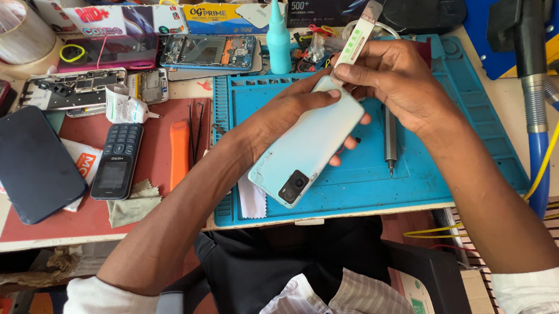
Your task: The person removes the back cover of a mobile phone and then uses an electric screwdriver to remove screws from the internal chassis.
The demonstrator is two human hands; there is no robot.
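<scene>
My left hand [289, 108] grips a pale mint smartphone [305, 146], back side up, its camera block at the lower end near me. It hovers tilted above the blue work mat [435, 167]. My right hand [394, 82] pinches a thin white pry tool [357, 37] with green marks, its lower end set against the phone's top edge. A grey screwdriver [389, 134] lies on the mat just under my right hand.
Left of the mat lie a keypad phone [117, 160], a dark smartphone [31, 164], an orange spudger [178, 153], tweezers [197, 126] and a glue tube [124, 107]. Opened phone frames [208, 53], a teal bottle [278, 40] and boxes stand behind. Hoses [537, 135] hang at right.
</scene>
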